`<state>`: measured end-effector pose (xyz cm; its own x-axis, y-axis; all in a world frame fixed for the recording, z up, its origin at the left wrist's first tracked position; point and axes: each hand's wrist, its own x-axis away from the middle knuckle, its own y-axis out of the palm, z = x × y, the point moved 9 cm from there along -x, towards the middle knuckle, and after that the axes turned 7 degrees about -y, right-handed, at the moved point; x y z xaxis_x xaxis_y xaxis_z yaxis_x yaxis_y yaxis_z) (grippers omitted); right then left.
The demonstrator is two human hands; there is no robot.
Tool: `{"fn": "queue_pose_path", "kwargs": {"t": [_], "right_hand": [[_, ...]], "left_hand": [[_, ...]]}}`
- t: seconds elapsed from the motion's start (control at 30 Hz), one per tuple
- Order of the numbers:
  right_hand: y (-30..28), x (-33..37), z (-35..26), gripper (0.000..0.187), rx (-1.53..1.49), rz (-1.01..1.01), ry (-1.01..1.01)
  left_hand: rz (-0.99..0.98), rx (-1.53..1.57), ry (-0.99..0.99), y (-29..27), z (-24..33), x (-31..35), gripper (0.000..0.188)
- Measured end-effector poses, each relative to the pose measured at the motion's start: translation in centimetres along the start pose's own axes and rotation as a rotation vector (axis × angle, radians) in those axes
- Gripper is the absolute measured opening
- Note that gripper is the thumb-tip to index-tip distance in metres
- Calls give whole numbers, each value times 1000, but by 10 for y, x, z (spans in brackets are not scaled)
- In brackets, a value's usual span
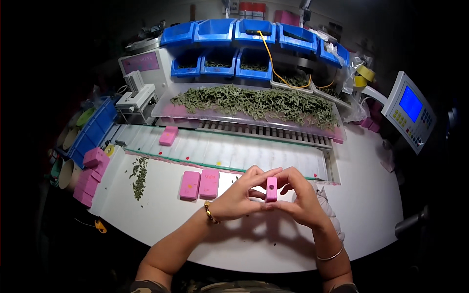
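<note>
Both my hands hold one small pink block (271, 189) upright over the white table. A dark round hole or spot shows on the block's narrow side facing me. My left hand (239, 195), with a beaded bracelet at the wrist, grips it from the left between thumb and fingers. From the right, my right hand (299, 198) closes on its top and bottom edges, with a thin bangle on that wrist. To the left of my hands, two pink blocks, one (190, 185) and another (209, 183), lie side by side on the table.
A track with white plates (234, 152) crosses ahead, carrying a pink block (168, 136). Beyond it stands a clear tray (166, 110) heaped with green twisted pieces, below blue bins (215, 31). Green bits (139, 180) and stacked pink blocks (88, 183) lie left; a screen panel (410, 112) stands right.
</note>
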<state>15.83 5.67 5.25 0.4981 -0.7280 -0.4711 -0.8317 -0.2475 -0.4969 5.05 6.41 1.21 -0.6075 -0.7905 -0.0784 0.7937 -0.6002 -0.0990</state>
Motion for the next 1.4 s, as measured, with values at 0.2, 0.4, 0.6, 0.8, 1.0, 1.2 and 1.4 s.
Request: {"fn": "queue_pose_path", "kwargs": {"t": [0.2,0.4,0.6,0.8,1.0,1.2,1.4], "right_hand": [[6,1,-5,39,-45,11,45],[-2,15,47,34,-648,335,330],[4,13,38,43,-669,407,282],[58,13,-3,31,-84,37,3],[51,10,-24,33,130,70,-138],[24,8,-24,29,183,299,-66],[28,8,-43,20,403,262,-260]], "left_hand": [[10,51,-9,-11,-5,5,83],[243,398,56,-26,-8,6,69],[383,655,68,-32,-20,7,50],[527,772,44,-43,-37,12,29],[709,766,-114,-54,-42,25,29],[598,518,-105,-39,-31,23,28],[568,482,-36,-32,-32,20,13]]}}
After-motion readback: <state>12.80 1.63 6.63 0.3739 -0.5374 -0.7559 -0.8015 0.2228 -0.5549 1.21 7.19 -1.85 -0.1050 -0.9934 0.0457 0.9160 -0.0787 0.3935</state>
